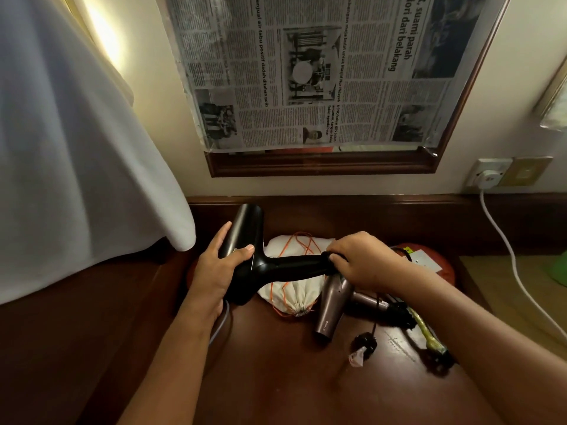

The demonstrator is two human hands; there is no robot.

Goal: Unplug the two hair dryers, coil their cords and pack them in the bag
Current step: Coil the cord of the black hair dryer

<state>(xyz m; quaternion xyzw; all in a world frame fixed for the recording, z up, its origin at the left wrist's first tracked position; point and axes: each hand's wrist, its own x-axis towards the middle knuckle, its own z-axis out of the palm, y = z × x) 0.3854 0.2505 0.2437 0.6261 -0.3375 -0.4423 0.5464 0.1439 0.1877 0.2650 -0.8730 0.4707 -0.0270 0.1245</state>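
Mid-frame, above the dark wooden surface (306,378), the glossy black hair dryer (260,262) has its barrel pointing up-frame and handle running rightward. Left hand (214,271) fingers wrap the barrel; right hand (365,262) fingers curl around the handle's end.

Dim, warm room light; bright glare on the wall (104,38) upper left; wide-angle bending at the edges; sharp centre.

Cream wall (190,167), newspaper-covered frame (322,167), dark table (291,378)

Glossy black plastic dryer (245,240), matt cloth bag (294,289), polished wood tbl (276,378).
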